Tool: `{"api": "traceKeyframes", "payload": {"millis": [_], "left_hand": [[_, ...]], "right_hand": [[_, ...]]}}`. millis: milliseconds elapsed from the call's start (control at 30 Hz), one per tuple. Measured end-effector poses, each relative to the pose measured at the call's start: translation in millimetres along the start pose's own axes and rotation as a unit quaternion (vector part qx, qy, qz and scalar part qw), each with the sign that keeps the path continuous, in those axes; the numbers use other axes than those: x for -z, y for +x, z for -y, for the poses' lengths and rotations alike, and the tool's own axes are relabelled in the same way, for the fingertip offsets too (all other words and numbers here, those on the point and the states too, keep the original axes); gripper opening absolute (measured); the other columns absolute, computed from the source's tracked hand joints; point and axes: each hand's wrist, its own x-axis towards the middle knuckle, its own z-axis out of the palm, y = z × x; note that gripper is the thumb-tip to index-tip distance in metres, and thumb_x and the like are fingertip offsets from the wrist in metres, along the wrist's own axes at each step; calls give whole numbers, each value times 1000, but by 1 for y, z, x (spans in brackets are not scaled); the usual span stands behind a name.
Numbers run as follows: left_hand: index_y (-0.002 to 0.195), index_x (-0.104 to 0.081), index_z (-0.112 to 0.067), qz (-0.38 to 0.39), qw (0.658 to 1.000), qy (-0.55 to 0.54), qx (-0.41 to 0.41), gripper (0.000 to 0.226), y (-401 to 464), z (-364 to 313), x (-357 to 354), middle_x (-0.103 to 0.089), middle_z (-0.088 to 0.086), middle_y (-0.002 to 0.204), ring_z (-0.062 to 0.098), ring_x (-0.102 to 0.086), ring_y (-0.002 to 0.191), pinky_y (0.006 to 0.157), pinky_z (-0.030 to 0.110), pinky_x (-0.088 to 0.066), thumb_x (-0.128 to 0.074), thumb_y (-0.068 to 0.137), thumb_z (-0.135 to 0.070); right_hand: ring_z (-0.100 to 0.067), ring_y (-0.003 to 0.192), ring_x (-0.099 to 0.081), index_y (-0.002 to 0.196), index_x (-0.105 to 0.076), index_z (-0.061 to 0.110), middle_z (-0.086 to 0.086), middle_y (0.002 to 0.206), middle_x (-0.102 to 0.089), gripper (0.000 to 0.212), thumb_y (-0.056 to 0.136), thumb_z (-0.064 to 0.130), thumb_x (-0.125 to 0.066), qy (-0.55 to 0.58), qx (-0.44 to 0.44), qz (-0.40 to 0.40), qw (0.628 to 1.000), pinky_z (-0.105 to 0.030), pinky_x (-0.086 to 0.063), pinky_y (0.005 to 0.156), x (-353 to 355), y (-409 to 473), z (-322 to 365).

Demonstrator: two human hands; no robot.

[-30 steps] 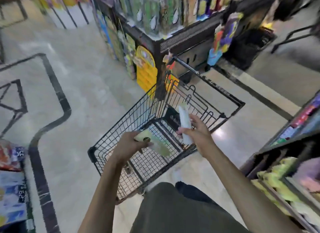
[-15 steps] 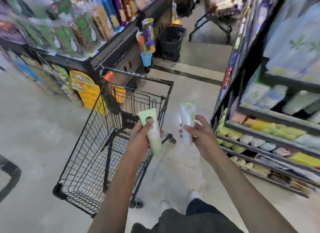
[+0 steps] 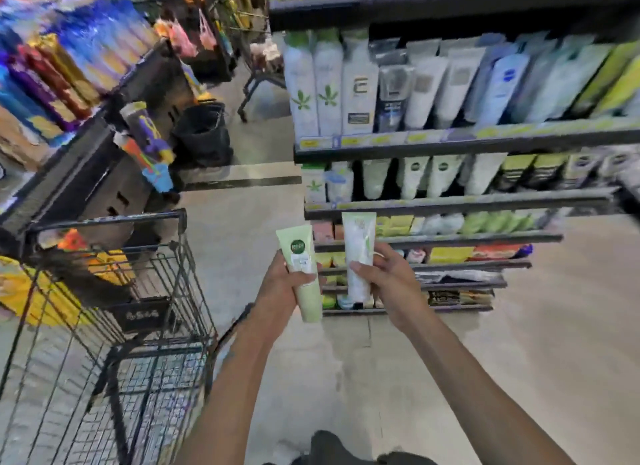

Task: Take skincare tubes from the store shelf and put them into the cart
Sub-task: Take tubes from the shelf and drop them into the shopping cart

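The left hand [image 3: 282, 283] gripped a pale green tube [image 3: 302, 270] with a round dark green logo, fingers curled round its lower half, and held it upright in the aisle, just right of the black wire cart [image 3: 138, 326] and outside its basket. The right hand [image 3: 388, 284] pinched a white tube [image 3: 358, 253] with a green stripe between thumb and fingers, also upright, just beside the green one but not touching it. Both tubes stood in front of the lower left corner of the store shelf [image 3: 450, 146], whose tiers carried rows of other tubes and bottles.
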Motion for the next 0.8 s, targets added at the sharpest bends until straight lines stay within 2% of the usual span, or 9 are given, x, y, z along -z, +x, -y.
{"api": "traceKeyframes", "payload": {"millis": [67, 200, 333, 433, 567, 700, 800], "left_hand": [[130, -53, -3, 28, 1000, 10, -3, 60, 2, 11, -40, -73, 18, 101, 34, -71, 87, 80, 46, -58, -69, 73, 9], [128, -58, -9, 39, 999, 15, -20, 48, 6, 31, -114, -76, 7, 107, 25, -73, 97, 79, 40, -58, -62, 87, 15], [123, -62, -18, 45, 998, 43, -24, 42, 14, 49, -172, -75, 8, 117, 28, -71, 108, 89, 49, -58, -68, 89, 6], [125, -62, -17, 38, 997, 55, -24, 40, 27, 60, -208, -76, 6, 116, 28, -72, 107, 83, 47, -59, -70, 90, 2], [125, -61, -22, 54, 995, 83, -26, 39, 55, 72, -245, -75, 1, 118, 25, -70, 113, 93, 52, -56, -68, 93, -1], [123, -61, -20, 47, 996, 69, -15, 37, 87, 81, -282, -75, 1, 113, 23, -71, 105, 84, 43, -58, -65, 93, 2], [123, -59, -20, 34, 996, 78, -4, 43, 115, 88, -307, -75, 3, 109, 22, -73, 99, 76, 39, -60, -70, 88, 3]], "right_hand": [[-31, 104, -73, 120, -65, 19, -6, 110, -78, 38, 88, 5, -78, -5, 6, -16, 1000, -49, -59, 88, 39, -8, 12], [-35, 106, -72, 124, -64, 16, -7, 111, -77, 41, 88, 5, -78, 2, 15, -51, 999, -51, -60, 88, 111, -22, 30], [-33, 105, -72, 127, -62, 15, -7, 112, -77, 44, 88, 6, -79, 1, 23, -79, 997, -59, -56, 96, 169, -33, 41], [-30, 103, -73, 126, -62, 17, -6, 111, -77, 42, 89, 8, -78, 2, 25, -90, 996, -58, -57, 95, 203, -33, 49], [-33, 106, -73, 130, -61, 15, -9, 115, -76, 46, 88, 8, -79, 21, 30, -105, 994, -52, -60, 88, 241, -23, 57], [-32, 106, -73, 129, -62, 14, -10, 116, -76, 43, 89, 6, -77, 29, 29, -110, 993, -54, -59, 91, 274, -6, 69], [-33, 106, -72, 126, -64, 14, -9, 115, -76, 41, 89, 7, -77, 16, 29, -115, 993, -56, -58, 93, 295, 12, 81]]}}
